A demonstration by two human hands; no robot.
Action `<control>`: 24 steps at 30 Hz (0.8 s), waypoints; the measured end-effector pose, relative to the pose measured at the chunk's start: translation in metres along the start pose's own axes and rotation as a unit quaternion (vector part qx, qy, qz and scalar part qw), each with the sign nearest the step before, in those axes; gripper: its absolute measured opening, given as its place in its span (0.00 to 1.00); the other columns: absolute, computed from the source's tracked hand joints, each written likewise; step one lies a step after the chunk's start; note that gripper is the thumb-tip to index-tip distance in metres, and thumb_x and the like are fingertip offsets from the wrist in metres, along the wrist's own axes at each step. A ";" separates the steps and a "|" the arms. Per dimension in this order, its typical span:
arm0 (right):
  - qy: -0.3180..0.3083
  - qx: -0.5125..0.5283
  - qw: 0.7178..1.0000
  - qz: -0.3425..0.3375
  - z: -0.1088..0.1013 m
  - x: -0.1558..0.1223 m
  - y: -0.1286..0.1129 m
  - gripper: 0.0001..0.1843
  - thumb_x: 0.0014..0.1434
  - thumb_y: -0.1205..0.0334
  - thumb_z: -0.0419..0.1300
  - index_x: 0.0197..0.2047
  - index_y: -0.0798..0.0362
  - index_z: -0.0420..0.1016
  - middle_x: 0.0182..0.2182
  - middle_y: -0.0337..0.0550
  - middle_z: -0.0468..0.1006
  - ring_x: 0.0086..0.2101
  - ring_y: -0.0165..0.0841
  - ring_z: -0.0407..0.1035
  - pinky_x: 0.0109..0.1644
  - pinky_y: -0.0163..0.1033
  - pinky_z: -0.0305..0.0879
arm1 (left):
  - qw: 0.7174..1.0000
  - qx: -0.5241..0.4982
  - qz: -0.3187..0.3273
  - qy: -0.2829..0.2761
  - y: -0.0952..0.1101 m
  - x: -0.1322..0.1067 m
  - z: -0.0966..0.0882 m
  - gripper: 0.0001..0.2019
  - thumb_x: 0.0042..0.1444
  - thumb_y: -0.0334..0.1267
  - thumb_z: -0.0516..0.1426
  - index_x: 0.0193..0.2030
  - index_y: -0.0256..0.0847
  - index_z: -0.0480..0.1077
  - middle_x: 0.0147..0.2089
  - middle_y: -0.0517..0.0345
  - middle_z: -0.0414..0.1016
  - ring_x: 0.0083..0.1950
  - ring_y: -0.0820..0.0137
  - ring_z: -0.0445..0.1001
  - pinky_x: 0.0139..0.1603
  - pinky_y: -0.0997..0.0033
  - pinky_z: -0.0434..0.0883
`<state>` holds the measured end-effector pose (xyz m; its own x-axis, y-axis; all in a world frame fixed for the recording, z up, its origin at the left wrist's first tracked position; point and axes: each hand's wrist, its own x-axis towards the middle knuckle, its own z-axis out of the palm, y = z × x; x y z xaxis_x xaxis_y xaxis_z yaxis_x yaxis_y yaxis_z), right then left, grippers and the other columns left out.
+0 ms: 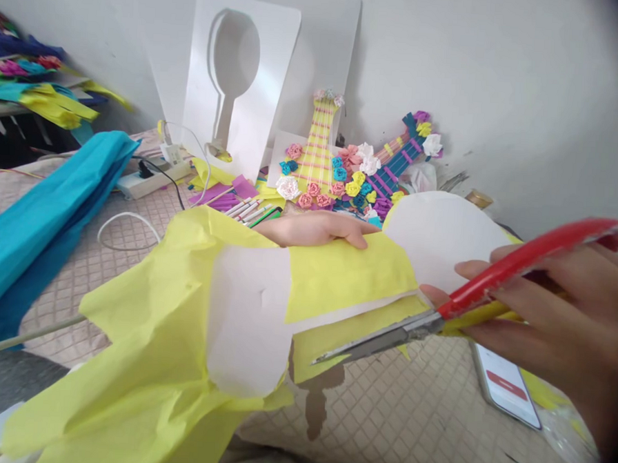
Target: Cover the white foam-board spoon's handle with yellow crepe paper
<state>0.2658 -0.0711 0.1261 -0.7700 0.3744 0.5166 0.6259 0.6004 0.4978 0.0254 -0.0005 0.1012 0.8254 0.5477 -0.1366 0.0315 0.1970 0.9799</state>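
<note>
My left hand [317, 228] grips the far edge of a white board cutout [250, 318] from behind, thumb over its yellow-covered middle. The cutout has rounded white ends, and yellow crepe paper [165, 307] hangs loosely off its left side. My right hand [558, 314] is closed around red-handled scissors [498, 276]. Their blades point left along the near edge of the cutout and look nearly closed. Below that edge lies a flap of yellow paper [323, 360], partly behind the blades. Part of my left hand is hidden behind the cutout.
A phone [508, 387] lies at right on the quilted tablecloth [382, 415]. Blue paper [55, 225] and a power strip [146, 181] are on the left. Flower-trimmed paper guitars [318, 149], marker pens [248, 209] and a foam board with a cut-out shape [281, 57] stand behind.
</note>
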 end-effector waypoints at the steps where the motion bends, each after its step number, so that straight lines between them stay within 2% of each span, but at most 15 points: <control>1: 0.003 -0.002 1.000 -0.005 0.000 0.000 0.001 0.03 0.58 0.59 0.49 0.35 0.46 0.62 0.31 0.45 0.62 0.28 0.38 0.61 0.27 0.42 0.54 | 1.000 0.000 0.001 -0.003 0.000 0.000 0.000 0.28 0.50 0.33 0.48 0.60 0.41 0.55 0.51 0.62 0.72 0.56 0.65 0.64 0.57 0.66 0.59; 7: 0.043 -0.005 0.998 -0.051 0.004 0.002 0.006 0.01 0.56 0.61 0.54 0.33 0.48 0.64 0.29 0.45 0.66 0.26 0.34 0.59 0.24 0.40 0.54 | 1.000 -0.012 0.015 -0.020 -0.001 0.001 0.000 0.28 0.50 0.33 0.48 0.60 0.42 0.55 0.53 0.62 0.70 0.56 0.66 0.63 0.57 0.65 0.58; 12: 0.034 0.002 0.998 -0.044 -0.001 0.004 0.004 0.08 0.56 0.54 0.55 0.34 0.49 0.65 0.28 0.45 0.66 0.25 0.34 0.60 0.23 0.39 0.54 | 0.999 -0.038 0.012 -0.030 -0.002 0.002 0.000 0.27 0.49 0.32 0.48 0.60 0.40 0.55 0.54 0.60 0.69 0.58 0.65 0.62 0.58 0.65 0.57; 18: 0.045 -0.003 0.998 -0.049 0.001 0.002 0.004 0.08 0.56 0.53 0.55 0.32 0.49 0.67 0.29 0.46 0.67 0.25 0.35 0.62 0.24 0.40 0.57 | 1.000 -0.002 0.008 0.013 -0.002 0.001 0.001 0.28 0.48 0.34 0.49 0.59 0.39 0.57 0.55 0.60 0.68 0.62 0.65 0.54 0.60 0.67 0.52; 22: 0.023 -0.022 0.999 -0.034 0.001 0.004 0.005 0.10 0.56 0.52 0.53 0.31 0.49 0.68 0.30 0.47 0.65 0.28 0.38 0.63 0.27 0.43 0.58 | 1.000 -0.014 -0.001 0.016 -0.001 0.001 0.003 0.26 0.48 0.33 0.49 0.58 0.37 0.59 0.53 0.59 0.70 0.59 0.64 0.60 0.59 0.66 0.56; 24: 0.032 -0.025 0.998 -0.050 0.000 0.007 0.005 0.11 0.55 0.51 0.54 0.31 0.49 0.67 0.29 0.47 0.65 0.27 0.38 0.62 0.26 0.43 0.58 | 1.000 -0.018 -0.005 0.016 0.000 0.002 0.003 0.26 0.48 0.32 0.50 0.57 0.36 0.60 0.52 0.57 0.71 0.57 0.64 0.62 0.57 0.66 0.58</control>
<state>0.2640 -0.0653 0.1319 -0.8203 0.2673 0.5057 0.5530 0.5964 0.5818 0.0287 -0.0021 0.1015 0.8072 0.5705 -0.1515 0.0185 0.2320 0.9725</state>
